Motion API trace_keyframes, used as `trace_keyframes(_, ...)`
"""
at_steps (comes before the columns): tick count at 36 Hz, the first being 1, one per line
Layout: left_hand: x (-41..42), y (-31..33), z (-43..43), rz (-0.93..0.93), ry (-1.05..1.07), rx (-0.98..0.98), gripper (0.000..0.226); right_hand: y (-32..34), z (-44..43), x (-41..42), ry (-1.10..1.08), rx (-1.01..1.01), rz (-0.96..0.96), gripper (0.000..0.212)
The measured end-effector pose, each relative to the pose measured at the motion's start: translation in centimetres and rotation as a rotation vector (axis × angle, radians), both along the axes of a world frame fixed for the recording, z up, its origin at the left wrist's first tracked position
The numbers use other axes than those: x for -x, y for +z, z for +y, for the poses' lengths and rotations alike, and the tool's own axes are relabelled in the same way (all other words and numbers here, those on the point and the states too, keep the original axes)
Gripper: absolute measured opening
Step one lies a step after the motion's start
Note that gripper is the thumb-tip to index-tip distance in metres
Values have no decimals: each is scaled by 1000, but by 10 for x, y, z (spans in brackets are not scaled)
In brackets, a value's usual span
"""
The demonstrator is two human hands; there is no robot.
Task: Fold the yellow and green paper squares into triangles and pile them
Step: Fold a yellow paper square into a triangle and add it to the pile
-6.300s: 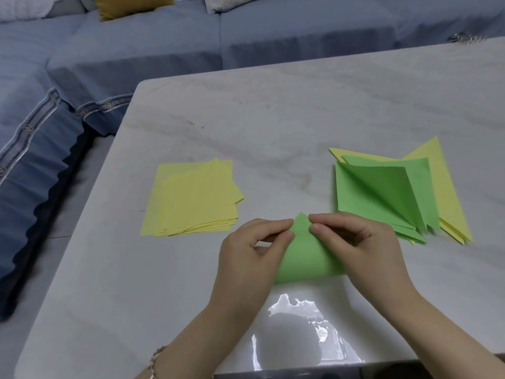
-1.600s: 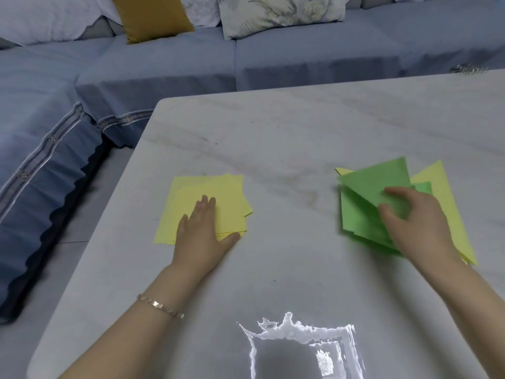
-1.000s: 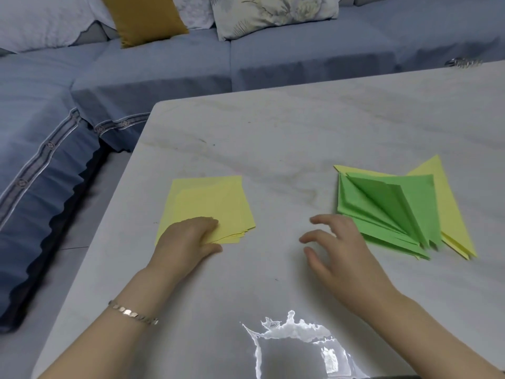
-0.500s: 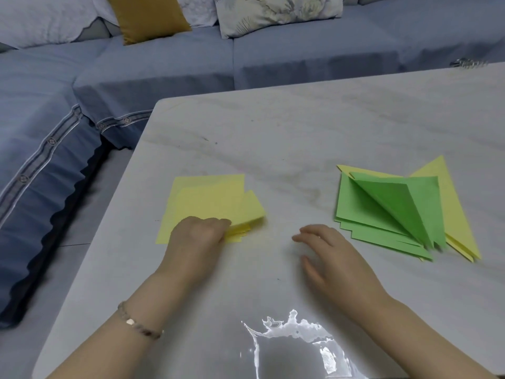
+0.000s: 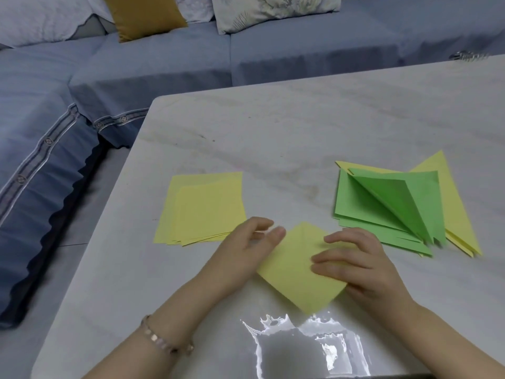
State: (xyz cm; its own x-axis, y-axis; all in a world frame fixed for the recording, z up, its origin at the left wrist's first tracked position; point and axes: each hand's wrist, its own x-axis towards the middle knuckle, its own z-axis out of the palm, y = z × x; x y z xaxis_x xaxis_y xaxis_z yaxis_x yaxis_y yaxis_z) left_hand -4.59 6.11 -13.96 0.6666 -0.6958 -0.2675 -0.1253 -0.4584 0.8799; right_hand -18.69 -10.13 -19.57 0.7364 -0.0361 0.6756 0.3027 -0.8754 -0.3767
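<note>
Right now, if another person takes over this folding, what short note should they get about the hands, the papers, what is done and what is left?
Left hand: touches the left edge of one yellow square; whether it pinches is unclear.
Right hand: fingers flat on that square, which lies unfolded between the hands.
Yellow stack of unfolded squares: at the left.
Done: green triangles piled over yellow triangles, at the right.
Left: fold this square, pile it, then the stack.
</note>
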Motion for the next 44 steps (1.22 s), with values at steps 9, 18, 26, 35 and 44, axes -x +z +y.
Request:
trace_keyframes(9, -22, 11, -25, 312, 45, -126, 46, 21, -11, 1, 33, 74, -47, 23)
trace_keyframes(18, -14, 6, -33, 124, -22, -86, 17, 15, -9, 4, 72, 51, 238, 22)
trace_keyframes(26, 6, 7, -25, 167, -116, -69, 15, 30, 11, -3, -169, -657, 504, 34)
trace_keyframes(35, 25, 14, -20, 81, 11, 108, 36, 45, 18, -11, -216, -1014, 425, 17)
trace_keyframes(44, 41, 14, -15, -15, 197, 306, 32, 56, 30, -13, -234, -1163, 301, 12)
